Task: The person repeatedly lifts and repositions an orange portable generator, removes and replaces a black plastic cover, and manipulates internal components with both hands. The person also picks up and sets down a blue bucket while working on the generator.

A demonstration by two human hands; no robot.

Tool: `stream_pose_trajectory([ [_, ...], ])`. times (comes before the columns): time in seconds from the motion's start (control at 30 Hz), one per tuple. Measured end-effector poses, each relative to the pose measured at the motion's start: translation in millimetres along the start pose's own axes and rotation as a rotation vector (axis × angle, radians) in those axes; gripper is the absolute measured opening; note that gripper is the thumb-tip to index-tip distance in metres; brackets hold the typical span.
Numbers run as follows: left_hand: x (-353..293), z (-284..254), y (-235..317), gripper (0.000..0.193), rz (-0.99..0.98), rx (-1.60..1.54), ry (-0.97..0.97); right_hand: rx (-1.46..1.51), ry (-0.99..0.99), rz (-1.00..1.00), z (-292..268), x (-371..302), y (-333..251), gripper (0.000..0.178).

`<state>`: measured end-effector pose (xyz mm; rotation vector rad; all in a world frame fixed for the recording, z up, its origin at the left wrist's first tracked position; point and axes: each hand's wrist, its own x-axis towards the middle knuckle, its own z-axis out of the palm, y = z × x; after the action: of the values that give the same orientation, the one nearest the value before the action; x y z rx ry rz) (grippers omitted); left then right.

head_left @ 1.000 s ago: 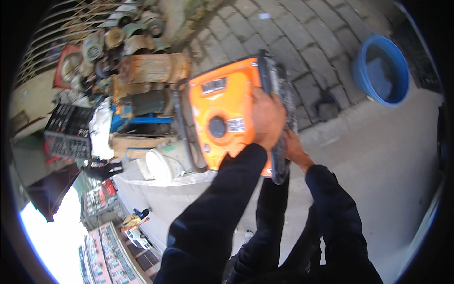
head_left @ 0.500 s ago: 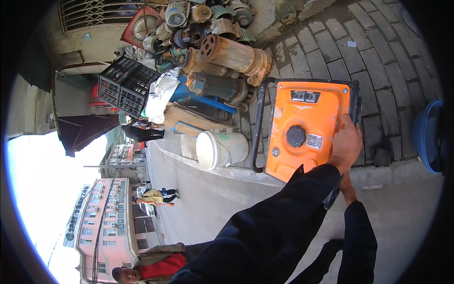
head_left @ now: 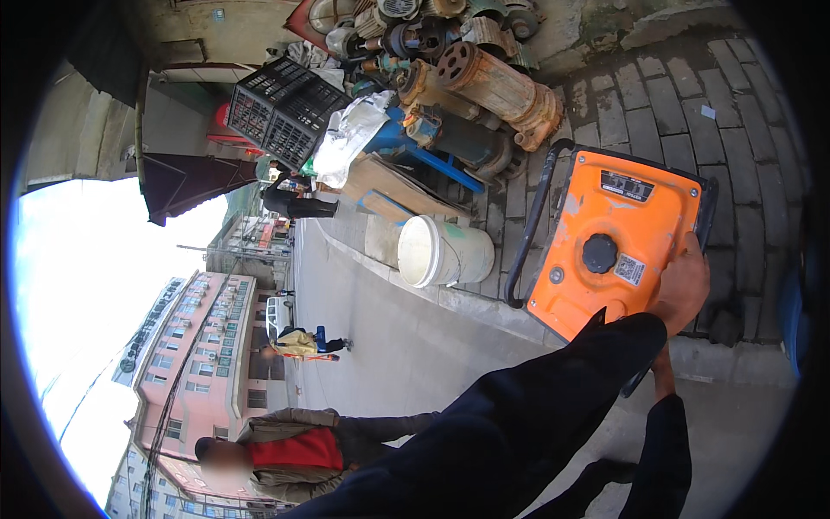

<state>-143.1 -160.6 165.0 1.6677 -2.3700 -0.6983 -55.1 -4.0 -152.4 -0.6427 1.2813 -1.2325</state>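
An orange portable generator [head_left: 571, 290] with a black tubular frame and a dark round cap stands on the paving, right of centre. My left hand [head_left: 681, 285] lies at the right edge of its orange tank, fingers bent around that edge by the black frame. Below it, my right hand [head_left: 663, 376] is beside the generator's lower right corner. Its fingers are hidden behind the generator and my left arm. Both forearms wear dark sleeves, and the left one crosses the lower middle of the picture.
A white bucket [head_left: 445, 251] stands left of the generator. Rusty motors and pumps [head_left: 493, 86] are heaped beyond, beside a black plastic crate [head_left: 285, 112]. A blue basin [head_left: 793, 320] is at the right rim. A person in a red top [head_left: 298, 450] is at lower left.
The whole view has shifted, so the generator, bucket and heap appear farther right. More of the person in red shows. My left hand keeps its place on the generator.
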Motion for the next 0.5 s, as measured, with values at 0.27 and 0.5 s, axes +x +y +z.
stream_pose_trajectory([
  [0.27,-0.8,-1.0,-0.1,0.030,0.029,0.035,0.002,0.116,0.176,0.052,-24.9,4.6,13.6,0.043],
  [0.5,0.1,-9.0,4.1,0.032,0.002,0.052,-0.006,0.637,0.411,0.400,-32.9,-1.2,-119.6,0.045],
])
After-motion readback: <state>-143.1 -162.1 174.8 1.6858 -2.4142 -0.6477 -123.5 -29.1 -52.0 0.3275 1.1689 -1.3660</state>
